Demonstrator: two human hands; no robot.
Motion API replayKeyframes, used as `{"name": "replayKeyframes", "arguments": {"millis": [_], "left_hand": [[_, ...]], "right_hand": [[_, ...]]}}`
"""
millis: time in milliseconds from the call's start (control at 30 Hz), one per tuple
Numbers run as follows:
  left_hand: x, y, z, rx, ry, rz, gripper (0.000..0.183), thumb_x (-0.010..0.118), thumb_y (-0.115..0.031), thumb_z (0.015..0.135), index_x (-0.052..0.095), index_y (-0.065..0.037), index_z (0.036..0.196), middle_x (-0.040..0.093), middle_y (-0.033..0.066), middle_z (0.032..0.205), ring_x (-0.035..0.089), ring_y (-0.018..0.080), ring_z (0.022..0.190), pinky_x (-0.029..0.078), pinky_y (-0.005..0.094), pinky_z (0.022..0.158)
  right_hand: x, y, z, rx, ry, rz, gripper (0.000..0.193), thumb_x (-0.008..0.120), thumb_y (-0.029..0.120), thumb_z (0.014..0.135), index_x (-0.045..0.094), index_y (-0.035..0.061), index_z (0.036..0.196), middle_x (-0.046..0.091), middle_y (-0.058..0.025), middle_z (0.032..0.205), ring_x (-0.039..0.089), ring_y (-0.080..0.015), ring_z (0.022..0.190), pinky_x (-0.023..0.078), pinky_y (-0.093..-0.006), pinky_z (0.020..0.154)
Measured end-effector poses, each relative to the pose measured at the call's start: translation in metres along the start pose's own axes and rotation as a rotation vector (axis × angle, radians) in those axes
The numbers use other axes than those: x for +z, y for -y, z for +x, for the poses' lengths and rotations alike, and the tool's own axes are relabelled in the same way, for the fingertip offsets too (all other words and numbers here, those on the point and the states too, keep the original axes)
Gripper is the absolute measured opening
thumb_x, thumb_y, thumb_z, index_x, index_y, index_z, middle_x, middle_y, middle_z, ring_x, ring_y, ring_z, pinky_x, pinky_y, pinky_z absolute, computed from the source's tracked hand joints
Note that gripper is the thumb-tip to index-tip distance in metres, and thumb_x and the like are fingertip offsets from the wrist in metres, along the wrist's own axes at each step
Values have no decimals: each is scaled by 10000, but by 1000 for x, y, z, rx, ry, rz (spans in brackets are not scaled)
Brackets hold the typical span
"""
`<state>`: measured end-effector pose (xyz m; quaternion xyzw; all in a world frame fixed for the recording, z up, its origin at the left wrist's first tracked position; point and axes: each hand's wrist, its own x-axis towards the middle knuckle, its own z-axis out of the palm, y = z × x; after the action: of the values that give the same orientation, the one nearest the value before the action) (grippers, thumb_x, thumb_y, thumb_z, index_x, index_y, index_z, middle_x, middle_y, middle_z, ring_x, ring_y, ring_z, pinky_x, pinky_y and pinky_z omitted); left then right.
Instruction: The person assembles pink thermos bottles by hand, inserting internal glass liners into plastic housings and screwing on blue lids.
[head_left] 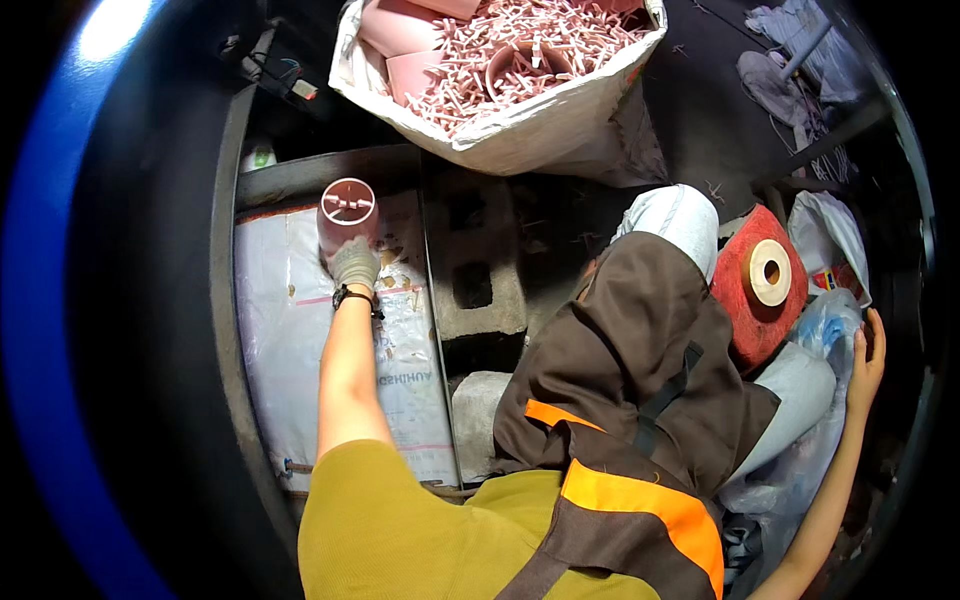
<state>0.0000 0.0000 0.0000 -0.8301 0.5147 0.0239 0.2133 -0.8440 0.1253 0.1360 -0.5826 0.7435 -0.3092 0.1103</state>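
My left hand [357,265], in a pale knitted glove, closes on the near side of a dull pink cylinder [332,226]. This cylinder stands on a white sheet-covered surface, and white pieces cross its round mouth. My right hand [868,362] is bare, its fingers apart, beside a clear plastic bag [828,325] at my right; its palm is partly hidden. Between my knees rests a red cone-shaped spool [738,300] with a cream ring-like core [770,272].
A large white sack [480,150] ahead holds pink cylinders [398,28] and many small pink sticks [480,60]. Concrete blocks [480,315] lie beside the white-covered surface [285,350], which has a metal frame [222,250]. Cloth and cords [780,85] lie far right.
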Motion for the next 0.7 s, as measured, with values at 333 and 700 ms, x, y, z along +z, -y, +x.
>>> {"name": "replayKeyframes", "arguments": {"millis": [333,700], "left_hand": [[-48,-26,66,263,-255,21,469,619,-234,846,466,-188,1286,705,139,941,697,324,846,550,449,670],[-60,-59,57,220,-25,-65,692,632,-294,805,347,-118,1410,663,226,1078,648,385,1000,509,516,849]], "right_hand": [[22,68,-11,-6,81,-10,410,550,159,955,502,31,1342,524,-100,1359,546,-232,1184,410,-348,1018],[74,145,-20,-100,206,24,370,599,97,887,567,0,1243,515,-154,1348,594,-230,1081,453,-341,949]]}}
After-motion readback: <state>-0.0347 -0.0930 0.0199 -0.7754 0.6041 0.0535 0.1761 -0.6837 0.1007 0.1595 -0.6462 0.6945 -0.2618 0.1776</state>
